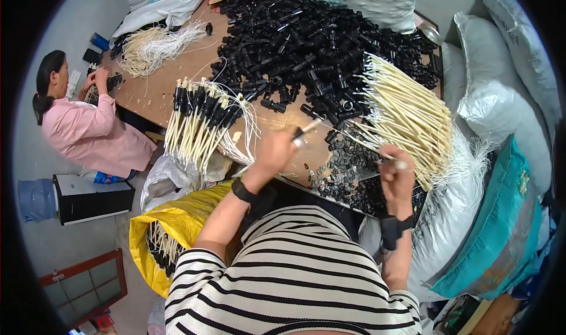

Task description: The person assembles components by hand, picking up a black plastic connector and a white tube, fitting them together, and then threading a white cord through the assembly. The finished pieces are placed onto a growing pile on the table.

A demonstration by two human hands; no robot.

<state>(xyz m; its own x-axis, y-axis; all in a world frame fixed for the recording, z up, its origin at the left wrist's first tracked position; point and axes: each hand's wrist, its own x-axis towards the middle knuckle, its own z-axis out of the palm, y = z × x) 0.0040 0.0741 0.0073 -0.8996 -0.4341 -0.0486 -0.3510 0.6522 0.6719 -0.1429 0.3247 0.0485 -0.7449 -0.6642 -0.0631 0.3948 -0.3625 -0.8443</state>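
My left hand, slightly blurred, is closed around a black plastic fitting with a pale tip sticking out. Between the thumb and fingers of my right hand is a thin cream tube, which points left toward that fitting. A thick bundle of cream tubes with white thread-like ends lies just beyond my right hand. Small dark metal clips are scattered on the table between my hands. Left of my left hand rests a batch of cream tubes joined to black fittings, trailing white wires.
A large heap of black fittings covers the table's far part. Full white sacks and a teal sack crowd the right. A yellow bag stands at lower left. Another person in pink works at the table's left end.
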